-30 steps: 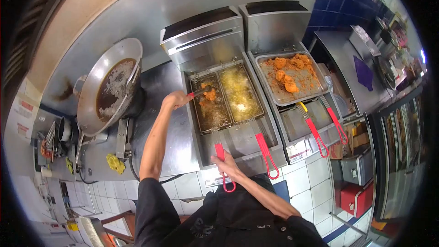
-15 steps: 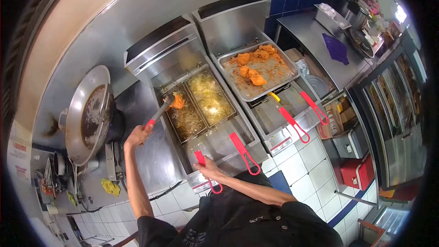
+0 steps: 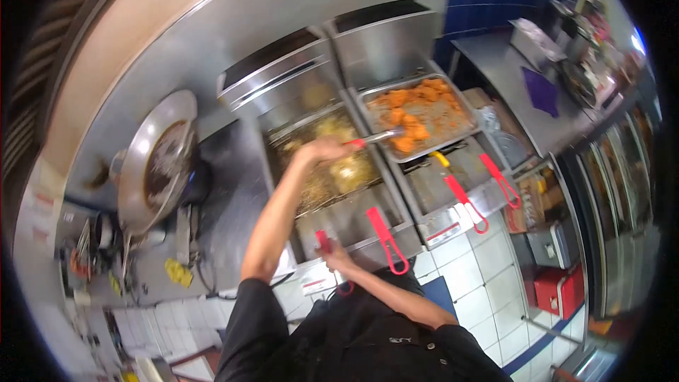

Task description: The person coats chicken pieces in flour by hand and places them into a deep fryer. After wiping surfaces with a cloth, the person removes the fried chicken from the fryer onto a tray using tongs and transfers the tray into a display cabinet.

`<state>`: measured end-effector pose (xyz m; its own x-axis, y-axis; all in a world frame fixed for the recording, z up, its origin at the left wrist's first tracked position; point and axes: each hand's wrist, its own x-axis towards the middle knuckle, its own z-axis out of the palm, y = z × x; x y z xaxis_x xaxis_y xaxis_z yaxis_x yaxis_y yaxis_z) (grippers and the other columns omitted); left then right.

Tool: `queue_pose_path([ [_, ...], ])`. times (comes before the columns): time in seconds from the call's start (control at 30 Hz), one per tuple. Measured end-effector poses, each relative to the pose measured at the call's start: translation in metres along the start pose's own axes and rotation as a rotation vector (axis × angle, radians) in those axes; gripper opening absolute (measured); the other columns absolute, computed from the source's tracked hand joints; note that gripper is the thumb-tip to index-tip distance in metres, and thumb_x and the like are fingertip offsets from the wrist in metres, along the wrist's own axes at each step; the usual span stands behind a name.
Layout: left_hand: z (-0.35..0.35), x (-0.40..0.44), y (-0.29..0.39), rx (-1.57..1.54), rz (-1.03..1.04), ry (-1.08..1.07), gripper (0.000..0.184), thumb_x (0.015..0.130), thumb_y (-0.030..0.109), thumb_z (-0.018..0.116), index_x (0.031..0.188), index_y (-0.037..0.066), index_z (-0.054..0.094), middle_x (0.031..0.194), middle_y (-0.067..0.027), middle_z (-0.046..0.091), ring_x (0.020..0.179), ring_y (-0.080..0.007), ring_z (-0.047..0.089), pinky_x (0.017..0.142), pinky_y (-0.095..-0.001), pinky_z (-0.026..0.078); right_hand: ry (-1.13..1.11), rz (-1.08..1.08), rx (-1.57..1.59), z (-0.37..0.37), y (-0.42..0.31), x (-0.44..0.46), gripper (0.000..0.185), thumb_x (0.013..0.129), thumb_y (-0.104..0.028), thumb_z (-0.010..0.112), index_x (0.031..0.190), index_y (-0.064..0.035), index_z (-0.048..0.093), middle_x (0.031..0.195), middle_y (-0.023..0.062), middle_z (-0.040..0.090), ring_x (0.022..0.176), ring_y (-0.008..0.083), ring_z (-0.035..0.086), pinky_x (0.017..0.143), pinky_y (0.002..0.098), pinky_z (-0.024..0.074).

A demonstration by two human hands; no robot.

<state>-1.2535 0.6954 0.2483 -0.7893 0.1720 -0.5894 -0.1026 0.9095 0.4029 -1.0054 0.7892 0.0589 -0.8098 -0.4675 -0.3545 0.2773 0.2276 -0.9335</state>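
Note:
My left hand (image 3: 324,150) is closed around the red grip of metal tongs (image 3: 385,135), reaching across the fryer. The tongs' tip is at the orange fried chicken (image 3: 412,127) in the metal tray (image 3: 463,126); whether it still pinches a piece is unclear. More fried pieces and crumbs lie at the tray's far side. My right hand (image 3: 338,258) is wrapped around the red handle of the left fryer basket (image 3: 323,240). Hot oil (image 3: 353,173) bubbles in the fryer beneath my left forearm. Beside it is a second red basket handle (image 3: 385,237).
A large wok (image 3: 134,191) of dark oil stands at the left. The tray rests over a second fryer with two red-handled baskets (image 3: 463,201). Right of it stand a steel table (image 3: 488,64) with a purple cloth (image 3: 540,92) and a red cooler box (image 3: 559,290).
My left hand has swung the tongs from over the left fryer basket rightward to the tray, carrying a fried chicken piece. My right hand stays on the basket handle. The view has shifted slightly.

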Motion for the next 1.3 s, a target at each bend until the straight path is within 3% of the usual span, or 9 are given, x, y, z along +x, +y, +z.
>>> queue_pose_path([
  [0.1, 0.0, -0.022, 0.004, 0.058, -0.006, 0.19, 0.07, 0.087, 0.067, 0.047, 0.067, 0.001, 0.058, 0.059, -0.012, 0.056, 0.063, -0.0301, 0.058, 0.064, -0.0445, 0.045, -0.071, 0.139, 0.076, -0.007, -0.025, -0.007, 0.03, 0.089, -0.027, 0.061, 0.103, -0.0019, 0.053, 0.06, 0.0075, 0.056, 0.046, 0.0174, 0.055, 0.044, 0.0347, 0.0457],
  [0.27, -0.037, -0.149, -0.049, 0.176, -0.197, 0.35, 0.067, 0.088, 0.061, 0.049, 0.084, -0.003, 0.067, 0.083, -0.0253, 0.066, 0.085, -0.0381, 0.066, 0.075, -0.0464, 0.049, -0.128, 0.147, 0.229, -0.01, -0.058, -0.017, 0.029, 0.09, -0.021, 0.06, 0.108, -0.0014, 0.051, 0.059, 0.0067, 0.053, 0.044, 0.0162, 0.053, 0.039, 0.0331, 0.043],
  [0.43, -0.023, -0.18, -0.124, 0.233, -0.532, 0.206, 0.061, 0.086, 0.06, 0.052, 0.099, 0.003, 0.07, 0.095, -0.0243, 0.067, 0.096, -0.0386, 0.065, 0.085, -0.044, 0.051, -0.016, -0.028, 0.084, 0.016, -0.01, -0.016, 0.029, 0.089, -0.022, 0.062, 0.108, -0.0021, 0.051, 0.067, 0.0084, 0.055, 0.047, 0.0182, 0.054, 0.042, 0.0335, 0.0442],
  [0.53, 0.007, -0.161, -0.131, 0.2, -0.525, 0.063, 0.059, 0.087, 0.057, 0.051, 0.105, 0.004, 0.069, 0.101, -0.0241, 0.066, 0.101, -0.0382, 0.063, 0.087, -0.044, 0.05, -0.045, 0.061, 0.237, 0.014, -0.028, -0.021, 0.022, 0.09, -0.016, 0.061, 0.098, -0.0021, 0.047, 0.059, 0.0017, 0.047, 0.038, 0.0112, 0.047, 0.033, 0.0289, 0.0387],
  [0.67, 0.037, -0.123, -0.134, 0.183, -0.531, -0.066, 0.059, 0.087, 0.057, 0.048, 0.113, 0.007, 0.067, 0.119, -0.0191, 0.062, 0.114, -0.0354, 0.057, 0.095, -0.0422, 0.046, 0.049, -0.124, 0.139, 0.032, 0.003, -0.01, 0.022, 0.09, -0.015, 0.061, 0.1, -0.002, 0.047, 0.061, 0.0014, 0.047, 0.039, 0.0112, 0.046, 0.035, 0.0289, 0.0383],
  [0.83, 0.079, -0.06, -0.143, 0.242, -0.518, -0.033, 0.057, 0.088, 0.054, 0.047, 0.114, 0.007, 0.066, 0.122, -0.0148, 0.061, 0.117, -0.0331, 0.056, 0.097, -0.0406, 0.046, 0.189, -0.382, -0.026, 0.036, 0.004, -0.009, 0.028, 0.089, -0.016, 0.062, 0.108, -0.0012, 0.047, 0.063, 0.0018, 0.048, 0.043, 0.0107, 0.047, 0.037, 0.0283, 0.0397],
  [1.0, 0.077, -0.056, -0.14, 0.268, -0.458, -0.012, 0.051, 0.087, 0.05, 0.05, 0.111, 0.009, 0.068, 0.115, -0.0148, 0.065, 0.109, -0.0312, 0.061, 0.092, -0.0393, 0.049, -0.03, 0.109, 0.177, 0.011, -0.049, -0.023, 0.033, 0.089, -0.017, 0.061, 0.114, -0.0006, 0.047, 0.062, 0.0018, 0.047, 0.041, 0.0118, 0.045, 0.035, 0.0294, 0.0389],
  [1.13, 0.053, -0.091, -0.155, 0.157, -0.422, 0.018, 0.059, 0.088, 0.054, 0.051, 0.097, -0.001, 0.069, 0.095, -0.0256, 0.066, 0.097, -0.0388, 0.064, 0.08, -0.0454, 0.049, -0.019, 0.06, 0.179, 0.008, -0.037, -0.019, 0.03, 0.09, -0.016, 0.06, 0.111, -0.0001, 0.046, 0.061, 0.0019, 0.047, 0.04, 0.0119, 0.045, 0.034, 0.0295, 0.0381],
  [1.3, 0.046, -0.138, -0.157, 0.066, -0.472, 0.167, 0.054, 0.089, 0.05, 0.052, 0.098, -0.001, 0.068, 0.096, -0.0267, 0.065, 0.098, -0.0405, 0.062, 0.083, -0.0464, 0.048, -0.072, 0.145, 0.241, 0.009, -0.044, -0.016, 0.023, 0.092, -0.019, 0.059, 0.101, -0.0034, 0.046, 0.06, 0.0014, 0.047, 0.04, 0.0121, 0.046, 0.034, 0.0298, 0.039],
])
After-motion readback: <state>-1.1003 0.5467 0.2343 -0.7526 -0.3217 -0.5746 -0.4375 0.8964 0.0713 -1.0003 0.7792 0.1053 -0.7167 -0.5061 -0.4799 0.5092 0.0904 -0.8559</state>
